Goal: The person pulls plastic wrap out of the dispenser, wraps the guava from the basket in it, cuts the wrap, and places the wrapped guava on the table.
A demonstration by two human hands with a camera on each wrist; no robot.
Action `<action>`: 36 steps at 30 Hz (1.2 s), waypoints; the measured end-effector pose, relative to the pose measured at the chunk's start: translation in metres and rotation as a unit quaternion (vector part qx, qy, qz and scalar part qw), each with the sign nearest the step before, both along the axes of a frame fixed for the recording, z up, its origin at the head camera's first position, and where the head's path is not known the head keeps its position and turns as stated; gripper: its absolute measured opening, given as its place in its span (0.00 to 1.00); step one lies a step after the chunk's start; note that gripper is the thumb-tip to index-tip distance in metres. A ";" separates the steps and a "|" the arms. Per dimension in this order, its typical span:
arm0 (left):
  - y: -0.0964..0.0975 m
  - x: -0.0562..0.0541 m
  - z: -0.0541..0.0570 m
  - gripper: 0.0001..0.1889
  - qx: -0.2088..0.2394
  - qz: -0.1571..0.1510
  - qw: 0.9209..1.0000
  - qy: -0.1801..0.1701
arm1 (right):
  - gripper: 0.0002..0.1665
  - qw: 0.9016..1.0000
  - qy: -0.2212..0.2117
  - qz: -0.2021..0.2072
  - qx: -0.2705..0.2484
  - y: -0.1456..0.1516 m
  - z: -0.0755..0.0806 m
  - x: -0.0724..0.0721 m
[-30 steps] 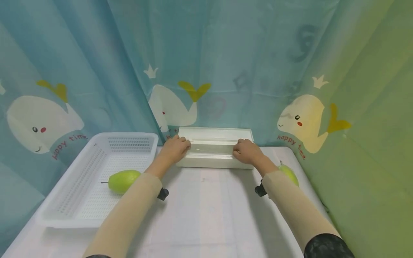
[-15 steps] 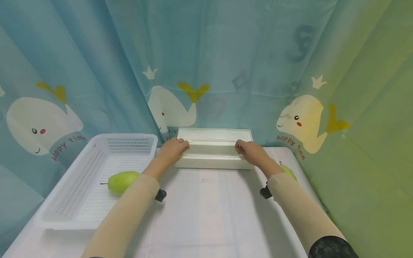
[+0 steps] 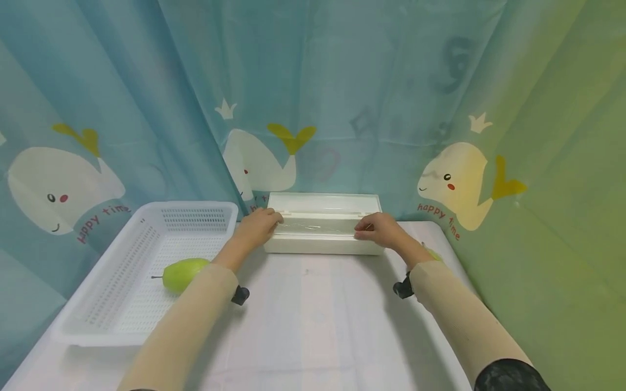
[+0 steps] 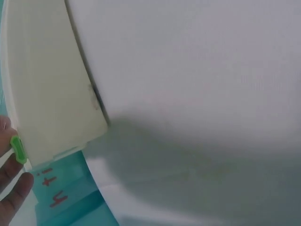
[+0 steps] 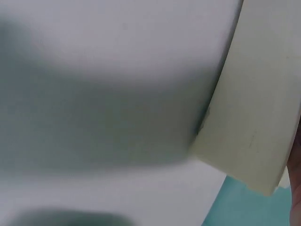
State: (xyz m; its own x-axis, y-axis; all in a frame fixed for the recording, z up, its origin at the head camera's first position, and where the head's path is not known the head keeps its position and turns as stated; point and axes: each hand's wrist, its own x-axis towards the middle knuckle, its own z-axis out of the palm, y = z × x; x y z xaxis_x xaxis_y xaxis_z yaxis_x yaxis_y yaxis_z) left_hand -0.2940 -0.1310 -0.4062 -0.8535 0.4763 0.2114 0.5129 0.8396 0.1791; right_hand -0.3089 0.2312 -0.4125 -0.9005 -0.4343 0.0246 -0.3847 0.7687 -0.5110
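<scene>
A long white plastic wrap dispenser (image 3: 325,247) lies at the back of the table with its lid (image 3: 325,202) raised. Clear plastic wrap (image 3: 318,226) stretches across its opening, showing shiny creases. My left hand (image 3: 256,227) pinches the wrap at the left end. At the right end, my right hand (image 3: 383,229) holds the wrap between thumb and forefinger. The left wrist view shows left fingertips beside a small green plastic piece (image 4: 18,149) on the dispenser's edge. Only a sliver of the right hand (image 5: 295,174) appears in the right wrist view, behind the dispenser wall.
To the left stands a white perforated basket (image 3: 110,338) with a green pear (image 3: 183,274) in it. Another green pear (image 3: 431,252) is mostly hidden behind the right forearm. A whale-print curtain (image 3: 332,108) hangs right behind the dispenser.
My right hand rose slightly and shifted right, then came back down to the dispenser's opening with its thumb extended. The left hand moved slightly left. Creases now show in the wrap.
</scene>
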 end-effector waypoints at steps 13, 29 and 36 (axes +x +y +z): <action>-0.002 -0.001 -0.008 0.09 0.052 -0.014 0.998 0.032 | 0.09 0.987 0.033 -0.153 -0.049 -0.002 -0.008 0.002; -0.004 -0.001 -0.006 0.11 0.054 0.019 0.998 0.020 | 0.03 0.973 0.199 0.004 0.118 0.019 0.002 0.005; -0.004 0.002 -0.006 0.10 0.058 0.031 0.998 0.012 | 0.03 0.963 0.225 0.006 0.147 0.018 0.002 0.007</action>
State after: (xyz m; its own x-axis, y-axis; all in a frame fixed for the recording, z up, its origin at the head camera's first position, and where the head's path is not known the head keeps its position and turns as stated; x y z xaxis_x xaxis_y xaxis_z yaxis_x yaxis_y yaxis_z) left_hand -0.2920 -0.1346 -0.4121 -0.8744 0.3946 0.2824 0.4665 0.8437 0.2657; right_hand -0.3020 0.2494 -0.4103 -0.8222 -0.4926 0.2853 -0.5264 0.8487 -0.0516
